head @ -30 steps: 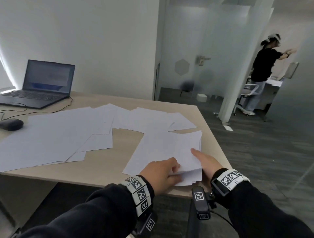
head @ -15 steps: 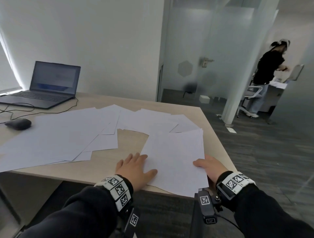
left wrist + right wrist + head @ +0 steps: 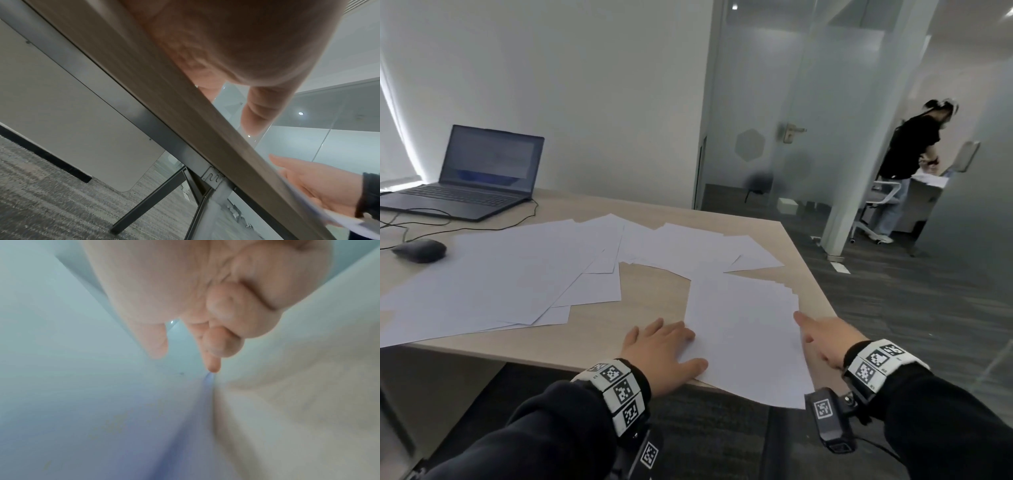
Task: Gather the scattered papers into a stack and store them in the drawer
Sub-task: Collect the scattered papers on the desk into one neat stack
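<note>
laptop [image 3: 482,174], mouse [image 3: 420,250], desk [image 3: 650,301], distant person [image 3: 904,164]

head: high, facing down at desk [image 3: 592,329] | wrists: close, low at desk edge

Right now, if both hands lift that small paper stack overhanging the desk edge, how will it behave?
The paper stack is thin, so it will probably droop unless supported underneath. Its far edges are fanned unevenly, so sheets may slip apart. The left hand and right hand only flank it, so it likely slides easily on the desk.
</note>
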